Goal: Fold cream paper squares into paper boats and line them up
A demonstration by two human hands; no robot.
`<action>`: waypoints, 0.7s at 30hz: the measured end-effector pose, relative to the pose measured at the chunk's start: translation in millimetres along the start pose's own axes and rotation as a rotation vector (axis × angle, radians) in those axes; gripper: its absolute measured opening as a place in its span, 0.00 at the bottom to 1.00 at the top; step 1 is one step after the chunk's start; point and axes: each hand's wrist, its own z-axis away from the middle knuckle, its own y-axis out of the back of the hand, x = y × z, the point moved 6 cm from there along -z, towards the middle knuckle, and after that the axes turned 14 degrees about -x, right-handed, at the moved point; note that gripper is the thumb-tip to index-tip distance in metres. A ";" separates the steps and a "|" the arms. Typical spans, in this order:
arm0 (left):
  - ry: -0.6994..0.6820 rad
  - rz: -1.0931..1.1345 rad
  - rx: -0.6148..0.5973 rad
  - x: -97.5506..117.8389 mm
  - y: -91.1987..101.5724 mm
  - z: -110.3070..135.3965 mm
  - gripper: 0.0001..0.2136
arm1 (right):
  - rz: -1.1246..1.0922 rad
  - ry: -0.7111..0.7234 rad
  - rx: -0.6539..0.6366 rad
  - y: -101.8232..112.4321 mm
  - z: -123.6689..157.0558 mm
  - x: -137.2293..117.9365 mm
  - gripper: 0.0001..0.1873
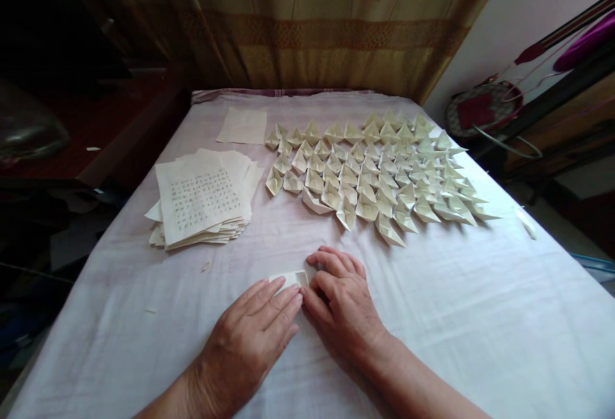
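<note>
A small folded piece of paper (291,276) lies on the bedsheet, partly covered by fingers. My left hand (257,320) rests over it, its fingers stretched out flat and close together on the paper. At the paper's right end is my right hand (342,294). Its fingers are bent, with the thumb and forefinger drawn together at the paper's edge. Beyond both hands stand many folded paper boats (355,179), packed in rows. A stack of handwritten paper sheets (202,198) lies to the left of the boats.
A single paper sheet (243,125) lies behind the stack. Small paper scraps (205,266) dot the white sheet (456,316). A patterned curtain (307,34) hangs at the far side. On the right are a round bag (483,108) and a wall; dark red furniture (120,131) stands left.
</note>
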 end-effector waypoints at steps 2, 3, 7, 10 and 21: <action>0.014 -0.010 -0.013 1.1 -2.8 1.0 0.14 | 0.006 -0.002 0.011 0.5 0.1 -0.5 0.10; 0.020 -0.013 -0.016 1.3 -3.8 1.4 0.14 | 0.007 -0.001 0.016 0.8 0.2 -0.8 0.11; 0.024 -0.017 -0.037 0.8 -5.8 1.9 0.15 | -0.003 0.001 0.023 1.7 0.7 -1.3 0.10; 0.021 -0.021 -0.054 0.3 -6.8 2.1 0.15 | -0.009 -0.012 0.041 3.7 1.5 -0.6 0.04; 0.032 0.014 -0.086 -0.2 -10.3 3.9 0.15 | -0.007 0.004 0.012 3.8 2.0 -2.9 0.04</action>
